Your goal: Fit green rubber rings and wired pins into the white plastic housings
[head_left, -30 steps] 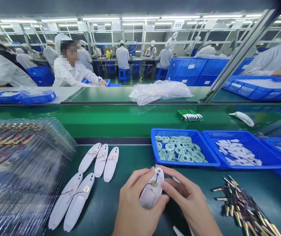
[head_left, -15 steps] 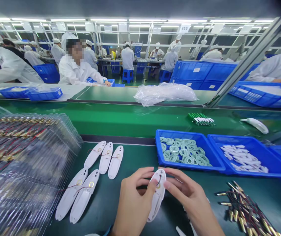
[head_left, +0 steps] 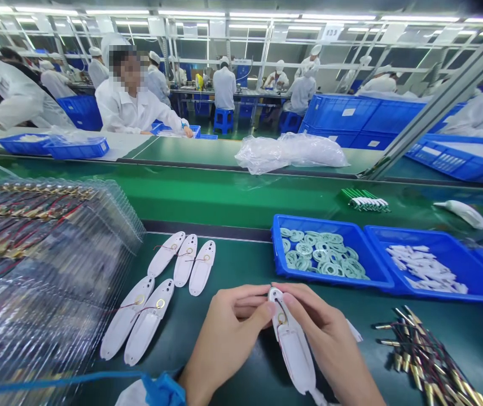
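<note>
A long white plastic shell (head_left: 294, 352) with a brass-coloured ring and thin wires inside lies between my two hands, its narrow top end up. My left hand (head_left: 235, 327) pinches the top end from the left, thumb on the inner face. From the right, my right hand (head_left: 320, 332) grips the same end, its thumb on the rim. To the left, several similar white shells (head_left: 148, 330) lie on the green bench, each with a ring and wires. What the fingertips touch behind the shell is hidden.
Blue trays hold pale green rings (head_left: 320, 254) and small white parts (head_left: 425, 268). At right lies a pile of wired brass-coloured pieces (head_left: 423, 355). Stacked clear plastic trays (head_left: 51, 282) stand left. A blue cord (head_left: 67, 380) crosses the lower left. Co-workers (head_left: 134, 101) sit beyond the bench.
The shell has tilted, its lower end swinging right towards my right wrist. Both hands have closed in around its top end. The blue cord at my left wrist has come into view.
</note>
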A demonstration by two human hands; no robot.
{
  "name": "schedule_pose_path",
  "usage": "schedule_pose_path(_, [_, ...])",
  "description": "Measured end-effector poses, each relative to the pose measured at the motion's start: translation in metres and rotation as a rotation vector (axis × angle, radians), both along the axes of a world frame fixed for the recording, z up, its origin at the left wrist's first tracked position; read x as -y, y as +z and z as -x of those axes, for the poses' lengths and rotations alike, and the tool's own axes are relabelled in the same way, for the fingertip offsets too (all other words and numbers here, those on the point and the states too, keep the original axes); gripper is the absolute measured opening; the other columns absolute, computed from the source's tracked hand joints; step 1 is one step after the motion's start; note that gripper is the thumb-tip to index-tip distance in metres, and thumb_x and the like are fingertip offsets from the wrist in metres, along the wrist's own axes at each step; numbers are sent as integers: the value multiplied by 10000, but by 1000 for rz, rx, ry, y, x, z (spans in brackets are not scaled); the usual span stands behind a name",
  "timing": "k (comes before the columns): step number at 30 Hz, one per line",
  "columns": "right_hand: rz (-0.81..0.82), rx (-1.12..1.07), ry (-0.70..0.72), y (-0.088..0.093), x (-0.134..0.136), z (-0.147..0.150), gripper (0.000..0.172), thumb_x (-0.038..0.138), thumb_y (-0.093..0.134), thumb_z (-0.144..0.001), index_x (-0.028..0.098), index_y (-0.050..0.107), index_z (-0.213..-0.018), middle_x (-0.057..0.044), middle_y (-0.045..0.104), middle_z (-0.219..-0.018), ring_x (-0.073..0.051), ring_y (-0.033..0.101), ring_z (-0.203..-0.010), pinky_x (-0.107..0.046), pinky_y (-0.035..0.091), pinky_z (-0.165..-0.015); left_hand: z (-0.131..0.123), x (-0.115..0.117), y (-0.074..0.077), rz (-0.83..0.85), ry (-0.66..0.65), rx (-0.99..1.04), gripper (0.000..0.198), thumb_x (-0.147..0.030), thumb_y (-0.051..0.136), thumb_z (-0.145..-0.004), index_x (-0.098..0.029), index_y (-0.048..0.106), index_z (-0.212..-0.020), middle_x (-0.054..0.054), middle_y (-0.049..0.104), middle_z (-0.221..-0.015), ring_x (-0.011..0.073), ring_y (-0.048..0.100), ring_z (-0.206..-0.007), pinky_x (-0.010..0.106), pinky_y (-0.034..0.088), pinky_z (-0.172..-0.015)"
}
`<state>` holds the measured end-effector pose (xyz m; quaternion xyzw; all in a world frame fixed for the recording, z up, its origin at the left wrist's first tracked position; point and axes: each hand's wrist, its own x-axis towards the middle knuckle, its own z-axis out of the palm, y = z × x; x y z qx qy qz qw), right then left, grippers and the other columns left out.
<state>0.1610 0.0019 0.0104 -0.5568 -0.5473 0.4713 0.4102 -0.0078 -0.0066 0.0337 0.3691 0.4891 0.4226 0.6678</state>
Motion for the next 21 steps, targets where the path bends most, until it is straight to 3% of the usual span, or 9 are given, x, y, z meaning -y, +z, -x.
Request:
schedule_pose_path(9, [-190, 197, -88, -4, 7, 4, 342, 485, 601, -945, 221, 793, -1046, -102, 760, -1035, -211, 736, -833, -247, 601, -623, -12, 4, -1, -4, 56, -25, 346, -296, 752, -827, -162, 787, -1144, 110, 826, -1038, 269, 766, -975, 342, 591, -882])
schedule_pose_path(13, [-252, 341, -6, -6, 11, 2, 402, 474, 495, -996, 236, 765, -1176, -94, 789, -1133, -264, 749, -1023, -339, 616, -832, -12, 5, 1, -38, 76, 19, 338, -325, 732, -856, -191, 779, -1164, 91, 821, -1076, 250, 756, -1003, 317, 587, -888])
schedule_pose_path(17, [-227, 310, 93, -7, 15, 2, 445, 446, 438, -1032, 260, 666, -1367, -58, 677, -1383, -274, 637, -1269, -383, 534, -1037, -11, 5, 2, -51, 89, 25, 338, -362, 737, -862, -213, 777, -1164, 77, 820, -1079, 236, 753, -995, 308, 590, -884])
schedule_pose_path(21, [-87, 167, 45, -5, 17, 5, 465, 468, 506, -1006, 296, 622, -1422, -37, 691, -1364, -312, 608, -1301, -399, 543, -1028, -8, 5, 1, -54, 58, 22, 300, -372, 725, -881, -226, 776, -1138, 66, 814, -1096, 227, 744, -1023, 291, 587, -890])
